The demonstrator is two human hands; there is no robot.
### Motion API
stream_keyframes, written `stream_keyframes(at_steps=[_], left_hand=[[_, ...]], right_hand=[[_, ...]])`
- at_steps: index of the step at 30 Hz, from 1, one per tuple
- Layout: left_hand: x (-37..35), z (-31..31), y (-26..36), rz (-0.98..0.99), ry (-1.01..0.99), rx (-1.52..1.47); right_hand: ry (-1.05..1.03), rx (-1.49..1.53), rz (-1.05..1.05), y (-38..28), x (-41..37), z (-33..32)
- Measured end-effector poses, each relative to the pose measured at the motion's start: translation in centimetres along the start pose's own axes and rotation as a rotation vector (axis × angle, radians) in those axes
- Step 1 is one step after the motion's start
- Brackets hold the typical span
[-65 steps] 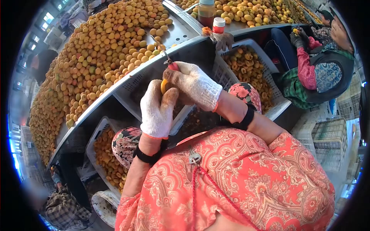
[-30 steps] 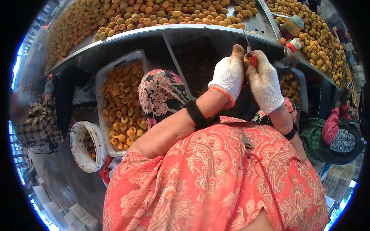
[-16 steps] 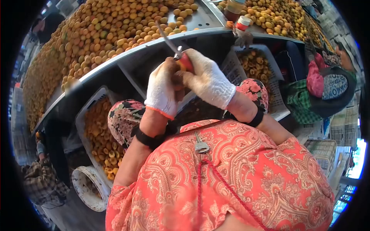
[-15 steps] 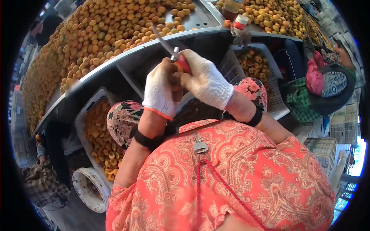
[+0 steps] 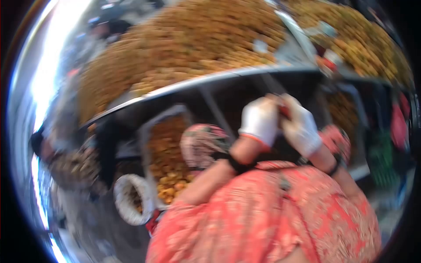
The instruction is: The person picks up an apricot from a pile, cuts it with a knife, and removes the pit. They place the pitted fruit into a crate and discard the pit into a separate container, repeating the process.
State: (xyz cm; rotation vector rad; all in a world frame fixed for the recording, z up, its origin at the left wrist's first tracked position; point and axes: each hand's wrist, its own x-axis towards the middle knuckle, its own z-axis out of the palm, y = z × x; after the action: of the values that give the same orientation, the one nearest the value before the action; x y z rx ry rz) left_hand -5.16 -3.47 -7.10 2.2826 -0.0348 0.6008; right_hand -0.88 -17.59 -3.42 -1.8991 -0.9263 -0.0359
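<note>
Motion blurs the view. My left hand point(image 5: 260, 122), in a white glove with bare fingertips, is closed beside my right hand; what it holds is hidden. My right hand point(image 5: 301, 128), gloved too, is closed round a red-handled tool point(image 5: 284, 109), of which only a smeared red part shows between the hands. Both hands are together above my lap, just below the metal table edge point(image 5: 188, 82). Beyond that edge lies a big heap of orange-yellow fruit point(image 5: 197, 35).
Left of my knee stands a crate of cut fruit point(image 5: 169, 153), with a white bucket point(image 5: 122, 199) beside it. Another fruit crate point(image 5: 344, 109) is at the right. Co-workers' blurred clothing point(image 5: 79, 168) shows at the left, and a pink sleeve point(image 5: 398, 125) at the right.
The view has swung, so table, crates and hands appear further right and lower, and blurred. The tool's curved metal part no longer shows clearly. My hands remain together.
</note>
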Motion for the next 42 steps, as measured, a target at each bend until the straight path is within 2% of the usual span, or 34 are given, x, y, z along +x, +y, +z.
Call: stream_keyframes(at_steps=[2, 3, 4, 5, 7, 11, 13, 15, 17, 20, 21, 23, 24, 25, 27, 28, 31, 32, 33, 34, 35, 37, 38, 39, 41, 42], left_hand=[[0.7, 0.4, 1.9, -0.659, 0.084, -0.928], [1.0, 0.9, 2.1, -0.703, 0.080, -0.847], [0.6, 0.1, 3.6, -0.719, -0.024, -0.807], [0.4, -0.7, 4.8, -0.689, -0.088, -0.853], [-0.1, 0.4, 4.4, -0.744, -0.026, -0.974], [-0.3, 0.6, 3.5, -0.689, 0.011, -1.017], [0.0, -2.2, 4.1, -0.770, -0.211, -0.962], [0.2, -3.7, 4.3, -0.703, -0.200, -0.884], [-0.1, -6.2, 4.8, -0.738, -0.132, -0.780], [-1.1, -10.2, 1.9, -0.730, 0.017, -0.908], [-1.8, -11.5, 1.3, -0.722, 0.116, -0.865], [-3.3, -14.2, -1.7, -0.678, 0.182, -0.824], [-4.1, -15.4, -2.2, -0.734, 0.295, -0.751], [-5.1, -16.7, -2.7, -0.727, 0.310, -0.699], [-7.0, -19.0, -5.0, -0.782, 0.431, -0.765], [-7.9, -20.0, -6.4, -0.789, 0.473, -0.672], [-10.2, -23.3, -11.9, -0.865, 0.759, -0.483], [-11.4, -24.9, -14.5, -0.837, 0.829, -0.362], [-14.0, -27.6, -20.1, -0.824, 0.782, -0.100], [-17.5, -30.2, -26.7, -0.670, 0.678, 0.653], [-15.4, -30.4, -20.8, -0.921, 0.613, 0.891], [-12.4, -31.4, -16.4, -0.996, 0.781, 0.522], [-13.8, -33.0, -21.0, -0.787, 0.829, 0.580], [-12.5, -33.6, -21.4, -0.747, 0.831, 0.560], [-7.7, -32.1, -16.8, -0.651, 0.816, 0.017], [-5.3, -31.1, -14.3, -0.631, 0.781, -0.082]], right_hand=[[0.015, 0.035, 0.010, 0.1, 0.2, 0.3], [0.044, 0.073, 0.005, 0.3, 0.0, 0.4], [0.046, 0.059, 0.073, -0.1, 0.5, -0.2], [0.067, 0.087, 0.044, 0.2, 0.7, -0.2], [-0.007, 0.171, 0.093, 0.8, 0.8, -0.5], [-0.019, 0.384, 0.140, 1.3, 0.9, 0.1], [-0.031, 0.827, 0.419, 1.2, 0.9, 0.2], [-0.083, 0.821, 0.362, 0.4, 0.9, -0.5], [-0.112, 0.774, 0.498, -0.7, 0.8, -1.6], [-0.051, 0.743, 0.517, -0.7, 0.9, -2.4], [-0.036, 0.720, 0.543, -0.5, 0.9, -2.7], [-0.011, 0.696, 0.552, -0.1, 0.9, -2.6], [-0.012, 0.688, 0.564, 0.3, 0.8, -2.5], [-0.032, 0.701, 0.582, 0.7, 0.7, -2.3], [-0.043, 0.709, 0.609, 1.0, 0.8, -2.1], [-0.044, 0.683, 0.609, 0.7, 0.9, -1.8], [-0.034, 0.628, 0.583, 0.9, 1.4, -1.0], [-0.061, 0.611, 0.602, 1.2, 1.6, -1.0], [-0.094, 0.592, 0.617, 1.4, 1.8, -0.8], [-0.084, 0.599, 0.613, 1.6, 1.9, -0.5], [-0.074, 0.601, 0.611, 1.9, 2.1, -0.3], [-0.058, 0.652, 0.608, 2.6, 2.3, 0.0], [-0.048, 0.671, 0.569, 2.8, 2.3, 0.1], [-0.039, 0.691, 0.531, 3.0, 2.4, 0.2], [-0.033, 0.675, 0.506, 3.2, 2.8, 0.5], [-0.039, 0.724, 0.528, 3.0, 2.9, 0.6]])
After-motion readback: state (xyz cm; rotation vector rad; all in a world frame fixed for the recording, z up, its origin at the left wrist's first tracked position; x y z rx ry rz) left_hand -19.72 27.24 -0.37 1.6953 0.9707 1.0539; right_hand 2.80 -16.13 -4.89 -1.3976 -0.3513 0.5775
